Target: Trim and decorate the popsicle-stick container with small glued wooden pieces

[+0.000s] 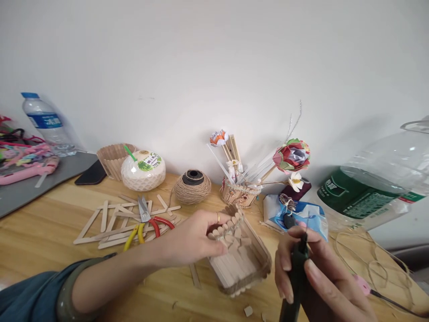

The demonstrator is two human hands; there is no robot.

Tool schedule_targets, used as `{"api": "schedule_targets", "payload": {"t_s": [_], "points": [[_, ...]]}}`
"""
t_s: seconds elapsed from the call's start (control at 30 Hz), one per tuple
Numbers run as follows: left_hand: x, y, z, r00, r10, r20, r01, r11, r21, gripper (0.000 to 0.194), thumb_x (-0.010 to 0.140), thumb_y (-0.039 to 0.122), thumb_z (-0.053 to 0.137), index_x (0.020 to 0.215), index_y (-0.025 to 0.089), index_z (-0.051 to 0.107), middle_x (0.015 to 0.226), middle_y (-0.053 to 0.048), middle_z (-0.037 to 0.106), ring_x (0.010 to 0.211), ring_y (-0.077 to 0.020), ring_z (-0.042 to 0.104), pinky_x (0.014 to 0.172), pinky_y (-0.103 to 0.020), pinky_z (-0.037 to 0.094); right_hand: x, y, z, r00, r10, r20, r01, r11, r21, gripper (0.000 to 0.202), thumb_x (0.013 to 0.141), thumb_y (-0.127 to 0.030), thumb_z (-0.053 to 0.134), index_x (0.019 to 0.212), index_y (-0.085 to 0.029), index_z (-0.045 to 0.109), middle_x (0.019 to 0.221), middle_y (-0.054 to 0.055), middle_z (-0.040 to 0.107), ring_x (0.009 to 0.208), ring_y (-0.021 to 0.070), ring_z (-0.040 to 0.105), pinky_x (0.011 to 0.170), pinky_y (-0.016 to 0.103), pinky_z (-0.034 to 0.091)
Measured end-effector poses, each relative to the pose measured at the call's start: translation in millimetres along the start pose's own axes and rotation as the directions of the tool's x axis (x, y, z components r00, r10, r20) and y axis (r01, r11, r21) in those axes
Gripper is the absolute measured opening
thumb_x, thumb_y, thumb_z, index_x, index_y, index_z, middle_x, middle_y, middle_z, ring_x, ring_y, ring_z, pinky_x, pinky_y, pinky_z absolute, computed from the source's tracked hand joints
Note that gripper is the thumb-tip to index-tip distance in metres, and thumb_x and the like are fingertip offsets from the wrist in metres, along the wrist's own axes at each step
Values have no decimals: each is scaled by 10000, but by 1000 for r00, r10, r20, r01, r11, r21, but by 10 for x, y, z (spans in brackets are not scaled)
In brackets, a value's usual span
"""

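Note:
My left hand (197,237) grips the near-left edge of a box made of wooden craft sticks (241,255), thumb inside and fingers behind its scalloped rim. The box is tilted, and small stick pieces lie inside it. To the right of the box, my right hand (321,273) is wrapped round a dark pen-like tool (297,273) with a thin tip pointing up. Loose craft sticks (110,228) lie left of my left hand, with scissors (145,212) and red-and-yellow-handled pliers (157,226) on them.
Behind stand a twine spool (192,187), a white coconut (143,172), a stick basket (115,156) and a pot of paper flowers (239,194). A blue-white packet (301,214) and large bottle (362,192) are at right, near loose twine (375,264).

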State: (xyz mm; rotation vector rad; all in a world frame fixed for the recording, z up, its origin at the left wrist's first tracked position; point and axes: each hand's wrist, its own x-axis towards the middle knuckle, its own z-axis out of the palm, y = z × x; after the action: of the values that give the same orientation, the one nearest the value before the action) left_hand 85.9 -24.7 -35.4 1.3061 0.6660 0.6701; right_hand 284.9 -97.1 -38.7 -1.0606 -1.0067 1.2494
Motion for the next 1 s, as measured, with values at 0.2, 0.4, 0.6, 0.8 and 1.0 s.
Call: {"api": "schedule_targets", "payload": {"t_s": [0.2, 0.4, 0.6, 0.8, 1.0], "points": [[-101, 158, -43, 992, -27, 126, 0, 977, 211, 482, 678, 29, 550, 1084, 246, 691, 1047, -16, 706, 992, -261, 624, 829, -308, 459, 22, 70, -66, 996, -79, -49, 62, 954, -292, 371, 779, -539, 602, 1068, -309, 566, 744, -11, 559, 500, 124, 491, 475, 269, 412], [-107, 154, -59, 962, -94, 257, -19, 914, 406, 471, 661, 31, 545, 1046, 251, 706, 881, 34, 716, 787, -190, 638, 650, -216, 448, 35, 260, 32, 993, -7, 118, 71, 830, -553, 568, 625, -447, 756, 1141, -274, 594, 928, 42, 663, 839, 232, 618, 676, 304, 499], [-53, 128, -84, 955, -97, 280, -52, 876, 479, 476, 698, 33, 510, 1080, 259, 684, 965, 36, 715, 851, -184, 629, 707, -219, 429, 118, 286, 89, 979, 62, 196, 69, 800, -596, 342, 677, -272, 678, 1013, -221, 634, 800, 6, 661, 861, 228, 609, 742, 319, 463], [-35, 118, -113, 977, -151, 154, 58, 872, 486, 361, 733, 150, 608, 1083, 218, 664, 1052, -27, 710, 982, -247, 634, 808, -279, 450, 141, 268, 92, 971, 87, 221, 84, 744, -663, 248, 727, -271, 629, 964, -197, 631, 753, -5, 627, 740, 179, 559, 673, 289, 414], [-49, 149, -130, 968, -28, 251, -110, 849, 516, 434, 723, 113, 646, 1129, 264, 664, 1114, -10, 694, 1019, -252, 624, 829, -286, 459, 129, 257, 71, 975, 118, 187, 12, 815, -579, 414, 705, -273, 633, 1107, -194, 574, 767, -5, 643, 720, 174, 564, 665, 284, 421]]}}
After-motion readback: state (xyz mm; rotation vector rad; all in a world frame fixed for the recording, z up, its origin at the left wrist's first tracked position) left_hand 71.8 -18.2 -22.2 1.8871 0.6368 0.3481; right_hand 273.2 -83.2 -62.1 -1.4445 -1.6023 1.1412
